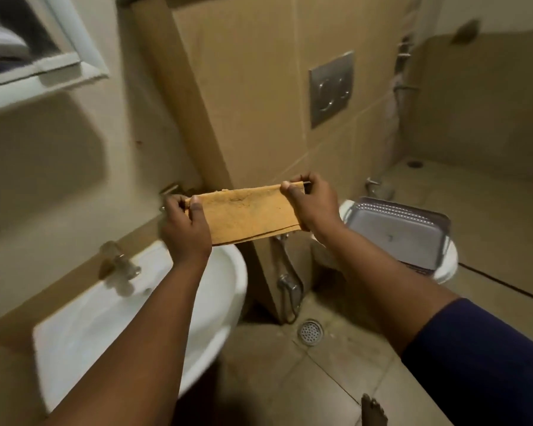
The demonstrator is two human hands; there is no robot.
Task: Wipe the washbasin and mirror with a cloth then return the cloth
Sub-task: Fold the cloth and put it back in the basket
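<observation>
An orange-yellow cloth (246, 212), folded into a flat strip, is stretched between both hands in the middle of the view. My left hand (183, 227) pinches its left end and my right hand (313, 204) pinches its right end. Both hold it up in front of the tiled wall, above the right rim of the white washbasin (111, 315). The basin's metal tap (119, 265) stands at its back edge. The white-framed mirror (28, 47) hangs at the upper left. Behind the cloth's left end a metal wall fitting (170, 190) shows, partly hidden.
A toilet (446, 262) at the right carries a grey perforated tray (397, 229) on top. A steel flush plate (331, 87) sits on the wall above. A hand-spray hose (290, 287) hangs by the column, and a round floor drain (310, 332) lies below.
</observation>
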